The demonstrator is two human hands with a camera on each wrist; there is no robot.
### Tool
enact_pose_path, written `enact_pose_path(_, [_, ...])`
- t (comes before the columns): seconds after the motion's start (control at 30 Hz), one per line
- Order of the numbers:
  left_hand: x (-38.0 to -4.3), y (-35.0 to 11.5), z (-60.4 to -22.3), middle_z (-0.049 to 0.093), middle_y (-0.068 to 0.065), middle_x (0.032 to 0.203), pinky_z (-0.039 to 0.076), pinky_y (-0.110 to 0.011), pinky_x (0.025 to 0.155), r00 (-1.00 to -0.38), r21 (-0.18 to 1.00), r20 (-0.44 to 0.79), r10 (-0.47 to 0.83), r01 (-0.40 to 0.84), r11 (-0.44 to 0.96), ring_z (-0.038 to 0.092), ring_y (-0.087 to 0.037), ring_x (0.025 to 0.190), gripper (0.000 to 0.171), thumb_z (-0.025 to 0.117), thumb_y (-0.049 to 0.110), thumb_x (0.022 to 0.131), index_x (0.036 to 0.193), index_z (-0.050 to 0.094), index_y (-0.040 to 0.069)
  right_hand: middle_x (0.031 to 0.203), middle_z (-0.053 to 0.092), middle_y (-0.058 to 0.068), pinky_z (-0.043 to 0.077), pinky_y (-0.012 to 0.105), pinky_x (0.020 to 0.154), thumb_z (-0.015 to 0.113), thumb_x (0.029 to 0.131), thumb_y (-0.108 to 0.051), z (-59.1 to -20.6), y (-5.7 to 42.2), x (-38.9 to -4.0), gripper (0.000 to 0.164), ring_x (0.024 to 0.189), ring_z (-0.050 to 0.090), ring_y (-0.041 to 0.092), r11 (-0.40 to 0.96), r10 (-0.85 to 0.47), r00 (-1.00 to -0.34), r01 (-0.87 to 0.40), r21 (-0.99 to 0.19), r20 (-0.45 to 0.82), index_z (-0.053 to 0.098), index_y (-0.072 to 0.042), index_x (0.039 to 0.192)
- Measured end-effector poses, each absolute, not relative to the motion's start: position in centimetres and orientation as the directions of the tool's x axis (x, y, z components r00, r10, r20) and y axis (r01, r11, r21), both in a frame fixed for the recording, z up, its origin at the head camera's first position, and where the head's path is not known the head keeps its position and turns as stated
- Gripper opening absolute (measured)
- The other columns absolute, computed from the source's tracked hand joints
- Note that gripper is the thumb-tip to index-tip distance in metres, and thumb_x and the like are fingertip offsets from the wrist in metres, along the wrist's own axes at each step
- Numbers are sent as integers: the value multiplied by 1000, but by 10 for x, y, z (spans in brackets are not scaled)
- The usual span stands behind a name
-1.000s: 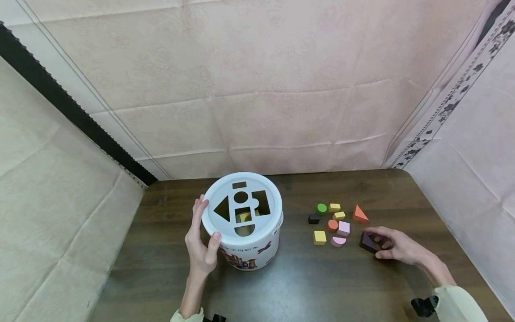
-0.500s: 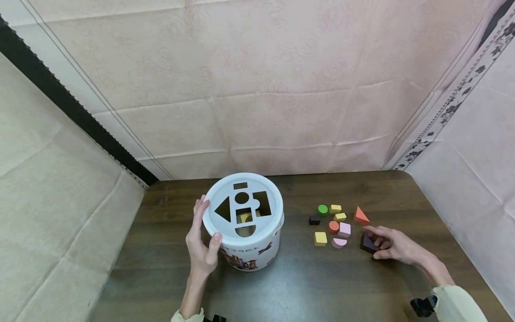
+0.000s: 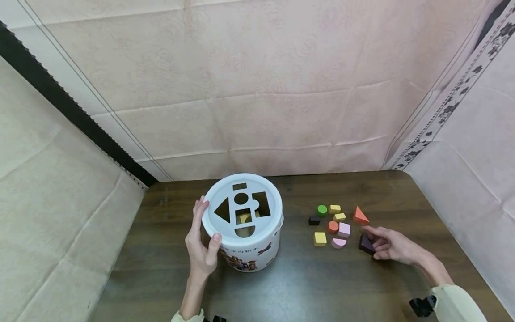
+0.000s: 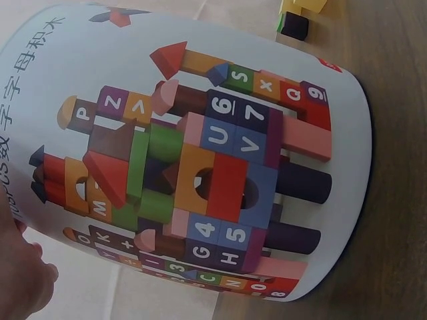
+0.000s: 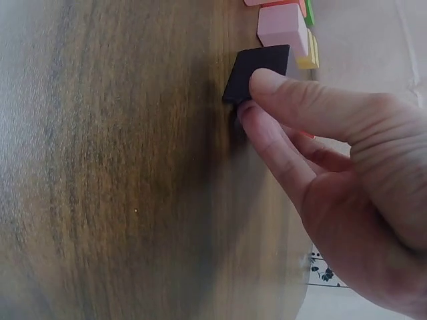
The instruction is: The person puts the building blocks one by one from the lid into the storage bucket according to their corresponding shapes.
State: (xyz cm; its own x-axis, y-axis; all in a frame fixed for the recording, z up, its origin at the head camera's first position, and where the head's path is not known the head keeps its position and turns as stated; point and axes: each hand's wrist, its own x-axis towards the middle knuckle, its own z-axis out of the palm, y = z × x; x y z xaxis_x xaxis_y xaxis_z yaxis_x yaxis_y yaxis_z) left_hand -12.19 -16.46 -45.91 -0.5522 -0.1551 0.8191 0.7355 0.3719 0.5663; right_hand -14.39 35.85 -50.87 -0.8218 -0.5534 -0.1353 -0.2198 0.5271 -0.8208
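A white toy-block bucket (image 3: 268, 256) with a pale blue shape-sorter lid (image 3: 217, 227) stands at the table's middle. My left hand (image 3: 201, 250) grips it from the left, thumb on the near rim and fingers along the side. In the left wrist view, the bucket's printed castle picture (image 4: 220, 167) fills most of the frame. Over on the right, my right hand (image 3: 392, 246) pinches a dark purple triangular block (image 3: 365, 244) between thumb and fingers. The right wrist view has the thumb on the block's flat dark side (image 5: 257, 61), low over the wood.
Between bucket and right hand lie several small blocks, among them a yellow cube (image 3: 319, 239), a pink half-round (image 3: 338, 243), a green cylinder (image 3: 322, 210) and a black block (image 3: 314, 220). An orange triangular block (image 3: 360, 216) lies behind the right hand. Cloth walls (image 3: 265, 120) surround the table (image 3: 281, 295).
My right hand has shifted very slightly left with the dark triangular block. The left hand and the bucket stay where they were.
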Motion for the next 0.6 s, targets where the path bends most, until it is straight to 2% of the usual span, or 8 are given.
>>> enact_pose_path(0.27, [-122, -165, -460, 52, -29, 139, 25, -47, 115, -545, 559, 824, -154, 739, 377, 40, -50, 134, 67, 58, 38, 91, 135, 53, -12, 128, 45, 42, 56, 29, 76, 81, 79, -1, -510, 354, -143, 76, 93, 65, 23, 525, -525, -836, -170, -834, -161, 41, 18, 140])
enact_pose_path(0.47, [-122, -165, -460, 52, -28, 140, 25, -47, 115, -549, 563, 821, -153, 736, 377, 39, -50, 134, 67, 58, 38, 91, 136, 52, -12, 121, 53, 36, 57, 30, 73, 83, 78, -2, -510, 352, -140, 73, 89, 67, 20, 531, -489, -856, -141, -836, -167, 44, 20, 137])
enact_pose_path(0.6, [-122, -165, -460, 52, -27, 141, 25, -47, 115, -550, 563, 821, -154, 737, 374, 39, -50, 135, 68, 58, 39, 91, 137, 52, -11, 118, 55, 34, 57, 29, 70, 84, 78, -5, -511, 352, -139, 70, 87, 68, 18, 548, -480, -868, -180, -817, -130, 49, 19, 133])
